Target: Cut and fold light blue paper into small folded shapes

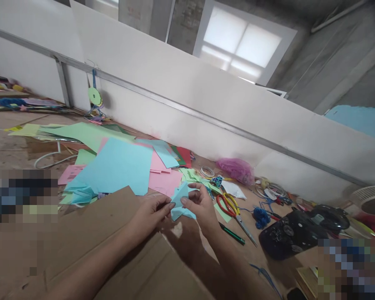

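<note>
Both my hands hold a small folded piece of light blue paper [180, 204] just above a sheet of brown cardboard [112, 246]. My left hand [151, 212] pinches its left edge with the fingertips. My right hand [200, 204] grips its right side, fingers curled round it. Beyond my hands lies a spread of coloured sheets, the largest a light blue sheet [118, 166] with pink paper [164, 181] under it.
Scissors with red and yellow handles [229, 206] and a green pen [233, 234] lie right of my hands. A black bag [295, 231], blue yarn [261, 216], a pink plastic bag [237, 170] and wire rings lie further right. A white partition wall [187, 87] runs behind.
</note>
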`<act>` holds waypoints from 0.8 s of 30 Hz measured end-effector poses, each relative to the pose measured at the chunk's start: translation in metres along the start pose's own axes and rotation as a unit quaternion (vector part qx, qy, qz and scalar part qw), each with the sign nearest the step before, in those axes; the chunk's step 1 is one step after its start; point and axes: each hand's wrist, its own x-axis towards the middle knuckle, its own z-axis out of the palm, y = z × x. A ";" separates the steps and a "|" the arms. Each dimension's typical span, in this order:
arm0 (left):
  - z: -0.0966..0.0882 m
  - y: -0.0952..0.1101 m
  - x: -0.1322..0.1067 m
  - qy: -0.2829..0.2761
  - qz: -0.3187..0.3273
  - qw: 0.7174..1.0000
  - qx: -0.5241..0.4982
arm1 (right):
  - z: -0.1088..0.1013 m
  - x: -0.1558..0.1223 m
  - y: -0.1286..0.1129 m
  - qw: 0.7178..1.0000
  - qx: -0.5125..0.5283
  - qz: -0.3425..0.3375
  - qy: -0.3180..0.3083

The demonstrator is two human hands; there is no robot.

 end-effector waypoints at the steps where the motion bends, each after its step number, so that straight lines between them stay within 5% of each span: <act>1: 0.000 0.000 0.000 0.002 0.011 1.000 0.014 | 0.000 0.000 0.000 1.000 -0.001 -0.004 -0.012; 6: 0.000 0.000 0.000 -0.009 0.034 0.999 0.040 | -0.001 0.000 -0.002 1.000 -0.002 -0.014 -0.027; 15: -0.003 -0.003 -0.001 -0.048 -0.048 0.995 -0.079 | -0.005 0.005 0.000 0.997 0.077 0.000 0.030; 24: -0.003 -0.004 -0.001 -0.025 -0.051 0.994 -0.095 | -0.002 0.003 -0.003 0.997 0.076 -0.011 0.032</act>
